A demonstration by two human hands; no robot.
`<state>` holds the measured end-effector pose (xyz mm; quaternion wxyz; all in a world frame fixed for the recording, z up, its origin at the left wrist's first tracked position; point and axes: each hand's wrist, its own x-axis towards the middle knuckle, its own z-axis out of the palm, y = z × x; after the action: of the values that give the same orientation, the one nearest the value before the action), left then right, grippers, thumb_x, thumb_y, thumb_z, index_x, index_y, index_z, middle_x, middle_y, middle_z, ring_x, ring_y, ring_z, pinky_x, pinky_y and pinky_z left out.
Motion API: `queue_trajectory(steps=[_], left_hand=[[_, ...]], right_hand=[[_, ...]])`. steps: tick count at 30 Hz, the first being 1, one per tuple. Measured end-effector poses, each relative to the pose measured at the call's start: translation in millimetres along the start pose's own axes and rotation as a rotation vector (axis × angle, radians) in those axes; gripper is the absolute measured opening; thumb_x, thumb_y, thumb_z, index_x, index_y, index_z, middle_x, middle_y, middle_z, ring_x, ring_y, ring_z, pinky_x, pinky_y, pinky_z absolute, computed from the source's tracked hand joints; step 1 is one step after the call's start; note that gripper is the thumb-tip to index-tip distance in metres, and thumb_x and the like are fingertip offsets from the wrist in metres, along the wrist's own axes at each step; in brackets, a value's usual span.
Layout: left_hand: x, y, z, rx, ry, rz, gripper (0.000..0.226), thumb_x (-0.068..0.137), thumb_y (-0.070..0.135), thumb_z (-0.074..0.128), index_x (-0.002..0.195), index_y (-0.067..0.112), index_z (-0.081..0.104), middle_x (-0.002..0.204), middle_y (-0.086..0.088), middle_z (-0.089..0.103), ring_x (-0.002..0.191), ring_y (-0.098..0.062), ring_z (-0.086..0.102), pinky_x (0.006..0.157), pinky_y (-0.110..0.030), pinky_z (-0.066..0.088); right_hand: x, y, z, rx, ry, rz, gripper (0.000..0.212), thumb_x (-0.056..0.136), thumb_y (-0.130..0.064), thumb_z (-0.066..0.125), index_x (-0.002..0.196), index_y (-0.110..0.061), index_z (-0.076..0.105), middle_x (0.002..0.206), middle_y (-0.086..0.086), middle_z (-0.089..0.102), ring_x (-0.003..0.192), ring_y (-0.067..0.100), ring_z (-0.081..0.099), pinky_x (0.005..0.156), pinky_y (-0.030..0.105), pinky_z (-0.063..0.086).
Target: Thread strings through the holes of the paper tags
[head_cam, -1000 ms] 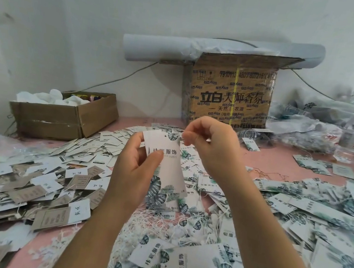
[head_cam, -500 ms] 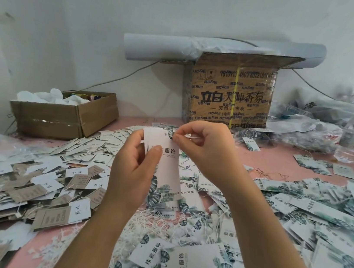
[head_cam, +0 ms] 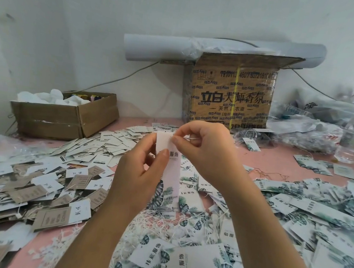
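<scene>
Lying lower left of frame: loose tags heaped on the pink worktop. Centre: left hand, thumb and fingers pinching one paper tag upright. Right of centre: right hand, fingers pinching a string, now brought in against the tag's top edge from a second ago; threading likely under way.

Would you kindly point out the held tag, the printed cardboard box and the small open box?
held tag (head_cam: 173, 176), head view, white middle below the characters
printed cardboard box (head_cam: 229, 95), head view, front face
small open box (head_cam: 59, 120), head view, taped front wall
</scene>
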<state>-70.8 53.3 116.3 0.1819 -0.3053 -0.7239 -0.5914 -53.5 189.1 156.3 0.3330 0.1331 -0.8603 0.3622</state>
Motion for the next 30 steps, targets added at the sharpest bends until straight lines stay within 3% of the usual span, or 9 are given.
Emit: queue_trajectory(steps=[6,9,11,13,17,20,25,27,30], left_hand=[[-0.7,-1.1,1.4,0.017,-0.003,0.029,0.012,0.084,0.033,0.048,0.089,0.031,0.059,0.084,0.001,0.062,0.073,-0.025,0.059,0.064,-0.057,0.051],[-0.4,-1.7,2.3,0.029,-0.01,0.027,0.015,0.085,0.036,0.046,0.091,0.035,0.06,0.082,0.008,0.062,0.069,-0.016,0.059,0.061,-0.045,0.054],[-0.4,-3.4,2.5,0.0,-0.013,0.016,0.02,0.087,0.04,0.042,0.093,0.039,0.061,0.078,0.006,0.062,0.065,-0.013,0.056,0.055,-0.034,0.049],[-0.1,-5.3,2.3,-0.061,0.014,-0.02,0.028,0.088,0.04,0.036,0.096,0.038,0.063,0.08,0.004,0.064,0.068,-0.013,0.056,0.057,-0.036,0.047],[2.4,-10.3,1.5,-0.147,0.076,-0.049,0.025,0.094,0.025,0.043,0.094,0.036,0.065,0.082,0.01,0.066,0.073,-0.007,0.059,0.055,-0.025,0.05],[3.3,-13.9,1.1,-0.122,0.098,-0.04,0.027,0.095,0.012,0.05,0.091,0.033,0.066,0.081,0.012,0.067,0.073,-0.009,0.061,0.055,-0.023,0.051],[3.9,-16.7,0.6,-0.12,0.133,-0.035,0.007,0.087,0.028,0.057,0.084,0.028,0.063,0.077,0.009,0.066,0.069,-0.011,0.061,0.056,-0.027,0.05],[3.9,-17.2,-0.2,-0.104,0.133,-0.028,0.013,0.08,0.039,0.056,0.082,0.027,0.061,0.075,0.01,0.065,0.066,-0.009,0.061,0.059,-0.03,0.05],[3.6,-18.1,-0.3,-0.082,0.117,-0.023,0.017,0.076,0.045,0.054,0.079,0.028,0.058,0.073,0.014,0.064,0.065,-0.004,0.06,0.058,-0.021,0.048]], right_hand=[[1.0,-0.3,0.4,-0.046,-0.001,0.02,0.01,0.083,-0.017,0.064,0.073,-0.019,0.065,0.041,-0.012,0.038,0.041,0.002,0.041,0.051,0.024,0.036],[1.3,1.1,0.8,-0.036,0.002,0.028,0.013,0.083,-0.018,0.065,0.071,-0.021,0.063,0.04,-0.012,0.038,0.042,0.001,0.04,0.051,0.023,0.036],[1.8,2.9,0.8,-0.013,0.012,0.035,0.014,0.083,-0.018,0.066,0.07,-0.023,0.062,0.036,-0.012,0.038,0.041,0.001,0.041,0.049,0.019,0.034],[2.0,4.6,0.9,0.021,0.016,0.046,0.015,0.084,-0.019,0.066,0.069,-0.023,0.062,0.034,-0.014,0.041,0.041,0.001,0.041,0.046,0.013,0.03],[2.0,5.5,2.8,0.049,-0.006,0.052,0.009,0.083,-0.021,0.068,0.074,-0.021,0.067,0.045,-0.017,0.046,0.044,-0.003,0.043,0.053,0.017,0.037],[1.5,5.5,4.7,0.073,-0.042,0.054,0.009,0.083,-0.02,0.068,0.074,-0.021,0.067,0.046,-0.016,0.048,0.039,-0.001,0.043,0.047,0.014,0.035],[0.5,4.8,8.1,0.109,-0.101,0.054,0.012,0.083,-0.014,0.067,0.072,-0.018,0.065,0.039,-0.021,0.047,0.04,-0.009,0.046,0.043,0.005,0.03],[0.7,4.0,10.4,0.105,-0.111,0.054,0.012,0.084,-0.013,0.065,0.073,-0.018,0.066,0.046,-0.019,0.048,0.041,-0.009,0.046,0.045,0.006,0.03],[1.1,3.1,13.4,0.084,-0.119,0.045,0.013,0.085,-0.012,0.062,0.073,-0.017,0.066,0.055,-0.014,0.053,0.043,-0.005,0.045,0.048,0.01,0.032]])
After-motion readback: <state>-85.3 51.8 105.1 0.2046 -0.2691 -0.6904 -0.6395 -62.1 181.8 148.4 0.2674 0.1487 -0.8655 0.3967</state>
